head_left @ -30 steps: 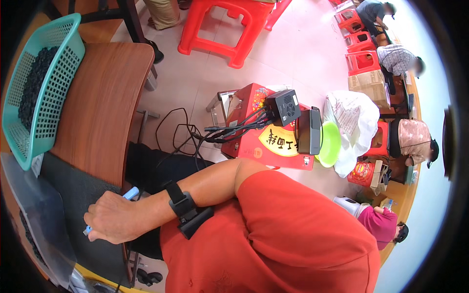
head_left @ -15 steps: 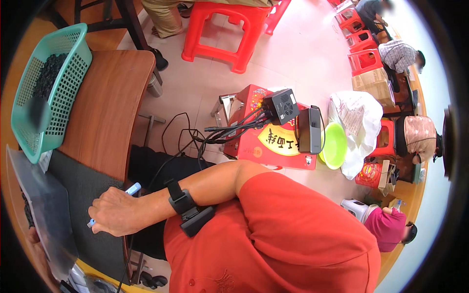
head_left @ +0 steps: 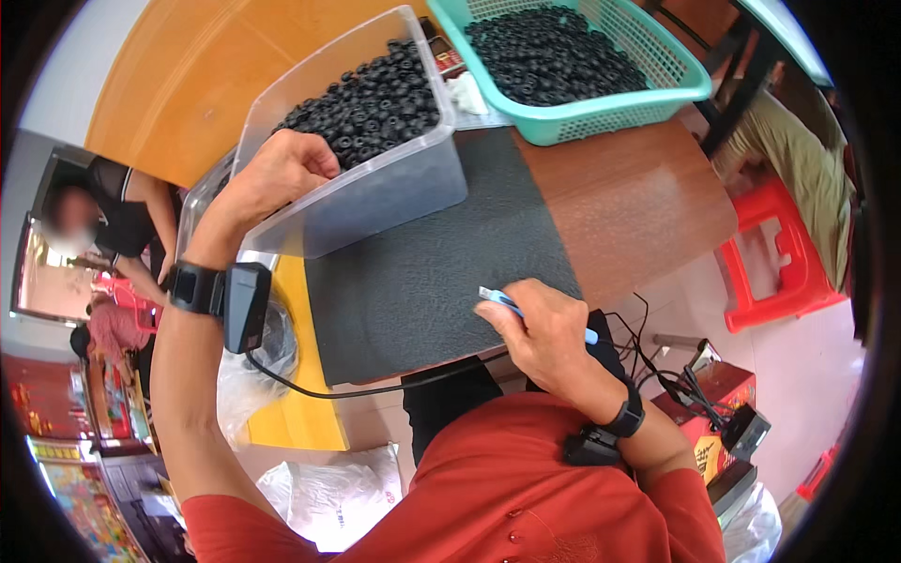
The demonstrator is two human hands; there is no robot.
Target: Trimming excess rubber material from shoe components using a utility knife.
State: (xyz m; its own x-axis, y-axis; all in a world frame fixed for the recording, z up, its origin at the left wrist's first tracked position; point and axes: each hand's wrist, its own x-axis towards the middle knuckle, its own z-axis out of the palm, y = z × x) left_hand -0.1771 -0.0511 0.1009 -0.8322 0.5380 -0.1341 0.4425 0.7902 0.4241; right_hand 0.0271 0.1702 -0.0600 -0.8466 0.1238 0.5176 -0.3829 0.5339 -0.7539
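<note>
Reaching left hand (head_left: pixel 282 169) into bin (head_left: pixel 375 202), right hand (head_left: pixel 544 333) perhaps pinching tweezers (head_left: pixel 502 302)

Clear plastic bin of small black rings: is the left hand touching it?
Touching. The head view shows the left hand curled over the near rim of the clear plastic bin, fingers reaching inside beside the small black rings.
</note>
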